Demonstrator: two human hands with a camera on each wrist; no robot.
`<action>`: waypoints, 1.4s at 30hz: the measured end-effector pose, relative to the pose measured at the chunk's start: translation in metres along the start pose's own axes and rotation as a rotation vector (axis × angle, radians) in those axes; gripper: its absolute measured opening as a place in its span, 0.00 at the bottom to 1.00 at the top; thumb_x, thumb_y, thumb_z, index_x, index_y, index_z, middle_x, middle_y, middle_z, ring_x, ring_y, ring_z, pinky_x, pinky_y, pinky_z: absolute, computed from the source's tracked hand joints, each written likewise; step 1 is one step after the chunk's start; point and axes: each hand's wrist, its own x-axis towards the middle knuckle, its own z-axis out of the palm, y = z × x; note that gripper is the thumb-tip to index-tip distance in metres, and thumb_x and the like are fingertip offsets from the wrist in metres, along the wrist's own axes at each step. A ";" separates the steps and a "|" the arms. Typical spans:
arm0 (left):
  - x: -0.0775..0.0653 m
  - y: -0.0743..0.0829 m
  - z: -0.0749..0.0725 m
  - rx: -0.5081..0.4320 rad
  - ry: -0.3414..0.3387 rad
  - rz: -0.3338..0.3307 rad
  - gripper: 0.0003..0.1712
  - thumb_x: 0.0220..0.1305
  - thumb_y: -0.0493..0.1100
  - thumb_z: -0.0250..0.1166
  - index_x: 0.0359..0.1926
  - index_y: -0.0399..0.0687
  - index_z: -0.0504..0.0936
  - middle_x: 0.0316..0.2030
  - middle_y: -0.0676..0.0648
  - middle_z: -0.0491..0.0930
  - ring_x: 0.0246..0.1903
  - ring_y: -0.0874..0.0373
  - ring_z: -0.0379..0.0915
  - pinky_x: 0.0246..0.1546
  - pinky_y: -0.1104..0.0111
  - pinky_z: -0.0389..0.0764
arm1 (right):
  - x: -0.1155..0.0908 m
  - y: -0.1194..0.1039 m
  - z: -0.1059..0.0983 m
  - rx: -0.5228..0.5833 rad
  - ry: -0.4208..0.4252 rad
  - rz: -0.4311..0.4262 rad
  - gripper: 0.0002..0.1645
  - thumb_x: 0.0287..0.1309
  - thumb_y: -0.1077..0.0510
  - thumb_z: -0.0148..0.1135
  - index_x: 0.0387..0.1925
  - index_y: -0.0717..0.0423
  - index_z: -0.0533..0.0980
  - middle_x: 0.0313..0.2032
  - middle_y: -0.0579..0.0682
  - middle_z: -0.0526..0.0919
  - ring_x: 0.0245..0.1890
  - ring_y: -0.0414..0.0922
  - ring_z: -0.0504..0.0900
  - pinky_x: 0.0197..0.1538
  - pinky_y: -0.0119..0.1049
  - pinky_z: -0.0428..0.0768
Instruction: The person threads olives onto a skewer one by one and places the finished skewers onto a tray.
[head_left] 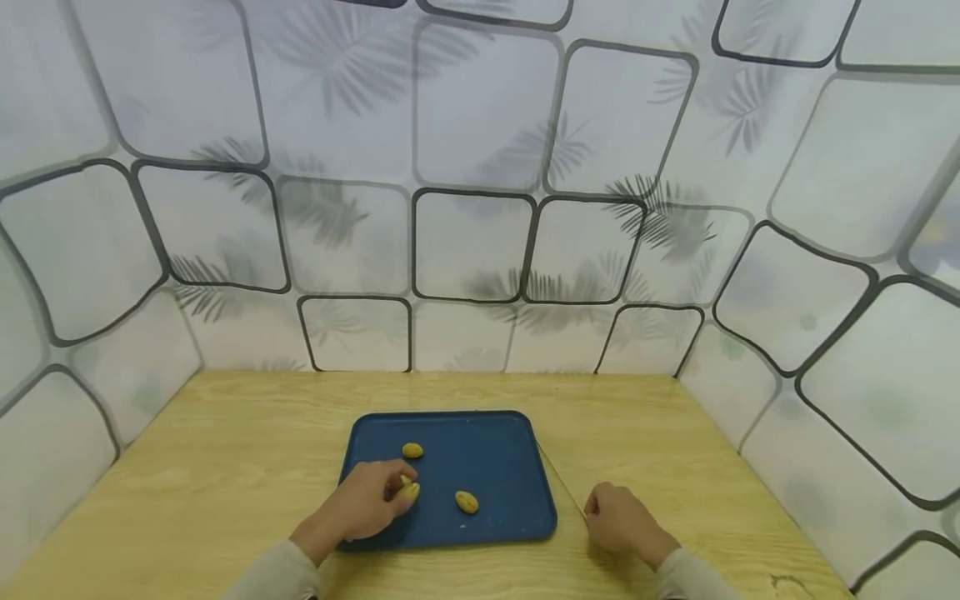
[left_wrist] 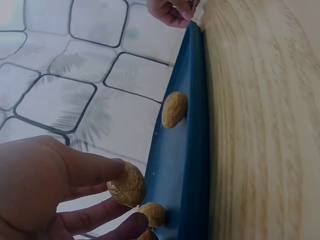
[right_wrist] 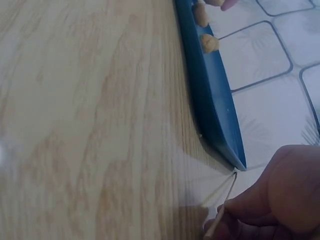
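My left hand (head_left: 371,500) pinches a small, wrinkled, yellow-brown potato (left_wrist: 127,185) between thumb and fingers, over the left part of a blue tray (head_left: 502,462). Close beside those fingers another small potato (left_wrist: 154,214) shows, partly covered by a fingertip. Two more lie on the tray: one potato (head_left: 412,450) toward the back left, another potato (head_left: 467,502) near the middle front. To the right of the tray, my right hand (head_left: 622,518) grips a thin wooden skewer (head_left: 560,477) low over the table. The skewer slants from the fingers toward the tray's right edge.
Under the tray is a light wood-grain table (head_left: 262,467). A pale patterned curtain (head_left: 480,250) rises along its back and both sides. Small crumbs dot the tray. A dark mark (head_left: 791,581) shows on the table at front right.
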 end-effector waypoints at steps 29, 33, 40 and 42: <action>0.011 0.013 -0.009 -0.252 0.123 -0.117 0.16 0.63 0.29 0.63 0.50 0.46 0.79 0.47 0.41 0.78 0.40 0.50 0.80 0.30 0.63 0.81 | 0.000 0.021 -0.003 0.264 -0.029 -0.074 0.07 0.63 0.69 0.53 0.42 0.66 0.72 0.30 0.50 0.75 0.29 0.45 0.74 0.30 0.35 0.75; 0.015 0.017 -0.010 -0.262 0.146 -0.119 0.16 0.65 0.30 0.61 0.52 0.47 0.78 0.48 0.42 0.78 0.40 0.51 0.79 0.31 0.62 0.80 | 0.001 0.021 -0.004 0.324 -0.061 -0.089 0.07 0.63 0.70 0.53 0.43 0.66 0.72 0.30 0.51 0.74 0.28 0.45 0.73 0.29 0.34 0.74; 0.018 0.024 -0.008 -0.353 0.265 -0.105 0.22 0.67 0.30 0.57 0.59 0.50 0.75 0.53 0.39 0.75 0.40 0.52 0.80 0.30 0.62 0.80 | 0.006 0.019 -0.004 0.393 -0.091 -0.221 0.11 0.63 0.75 0.47 0.45 0.73 0.71 0.26 0.51 0.74 0.23 0.42 0.73 0.26 0.31 0.73; 0.019 0.026 -0.007 -0.387 0.289 -0.106 0.21 0.68 0.30 0.57 0.59 0.49 0.76 0.55 0.38 0.74 0.38 0.51 0.81 0.29 0.62 0.80 | 0.007 0.018 -0.004 0.435 -0.115 -0.230 0.12 0.64 0.76 0.46 0.47 0.74 0.72 0.25 0.52 0.74 0.23 0.41 0.73 0.25 0.30 0.73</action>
